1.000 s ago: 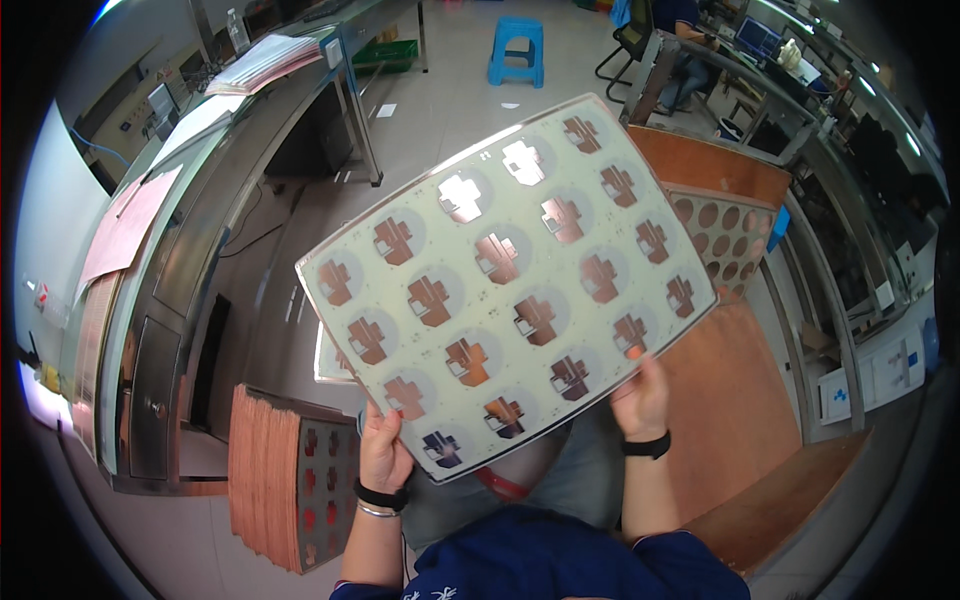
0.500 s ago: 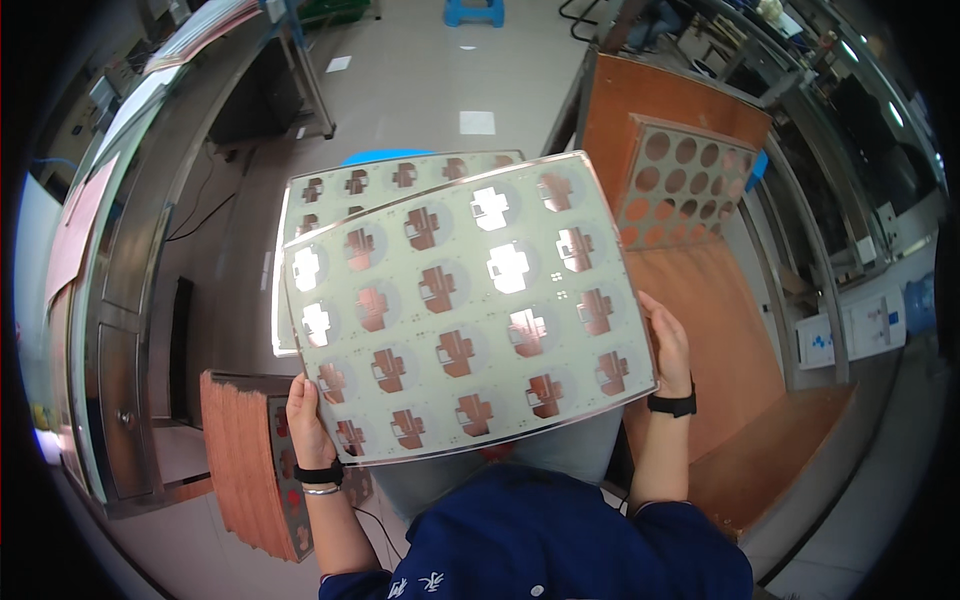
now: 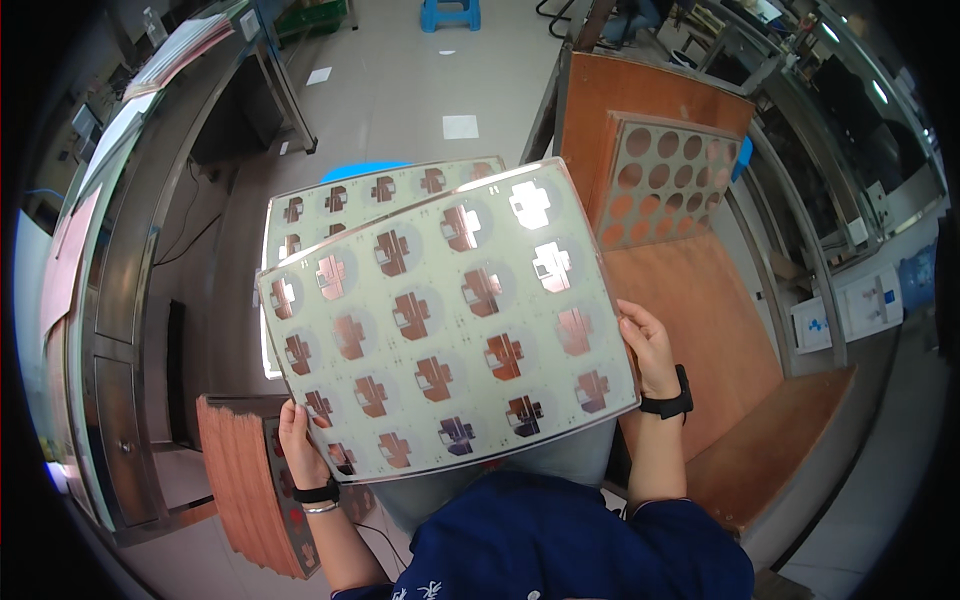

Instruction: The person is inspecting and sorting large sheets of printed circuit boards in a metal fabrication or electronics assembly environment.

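Note:
A large pale green circuit board panel (image 3: 450,325) with rows of copper-coloured patterns is held tilted above my lap. My left hand (image 3: 303,448) grips its lower left edge, thumb on the front and the other fingers mostly hidden behind. On the opposite edge, my right hand (image 3: 650,348) is closed round the side of the same panel. Behind it stands a second similar panel (image 3: 360,203), partly covered by the held one. Part of a blue surface (image 3: 366,171) shows past that panel's top edge.
To the right, a brown wooden stand (image 3: 690,320) bears a panel with round copper spots (image 3: 672,180). A thick stack of copper-edged boards (image 3: 237,480) sits low on the left. Beyond it runs a metal workbench (image 3: 125,380). A blue stool (image 3: 450,14) stands far ahead.
The held panel has shifted slightly left and down in view, with both hands still on it, and its bright reflections have moved. The surroundings have also shifted a little left.

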`<action>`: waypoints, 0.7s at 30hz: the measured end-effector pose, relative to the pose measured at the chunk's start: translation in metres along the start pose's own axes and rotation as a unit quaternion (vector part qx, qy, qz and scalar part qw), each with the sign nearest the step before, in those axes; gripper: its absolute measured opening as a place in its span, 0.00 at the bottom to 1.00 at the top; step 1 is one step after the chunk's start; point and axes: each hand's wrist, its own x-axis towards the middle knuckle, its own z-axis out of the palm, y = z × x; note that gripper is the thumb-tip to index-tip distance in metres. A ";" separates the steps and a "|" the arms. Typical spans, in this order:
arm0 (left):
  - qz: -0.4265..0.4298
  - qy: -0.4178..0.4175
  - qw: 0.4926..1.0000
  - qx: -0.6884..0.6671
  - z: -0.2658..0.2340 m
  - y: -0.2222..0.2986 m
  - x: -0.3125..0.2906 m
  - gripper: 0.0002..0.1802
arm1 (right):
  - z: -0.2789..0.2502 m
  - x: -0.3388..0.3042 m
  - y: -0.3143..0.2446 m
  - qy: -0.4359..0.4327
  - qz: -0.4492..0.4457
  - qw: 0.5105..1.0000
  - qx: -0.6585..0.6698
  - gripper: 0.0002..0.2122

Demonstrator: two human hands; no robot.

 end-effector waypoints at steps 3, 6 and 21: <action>0.002 -0.016 1.000 -0.002 -0.012 -0.003 0.001 0.09 | -0.005 -0.001 -0.004 -0.003 -0.008 0.999 -0.034 0.14; 0.019 -0.048 0.999 -0.007 -0.015 0.002 0.002 0.11 | -0.008 0.002 -0.002 -0.014 -0.008 0.998 -0.068 0.14; 0.145 -0.363 0.902 -0.184 -0.024 0.051 0.048 0.17 | 0.034 0.031 -0.045 -0.004 -0.275 0.957 0.094 0.14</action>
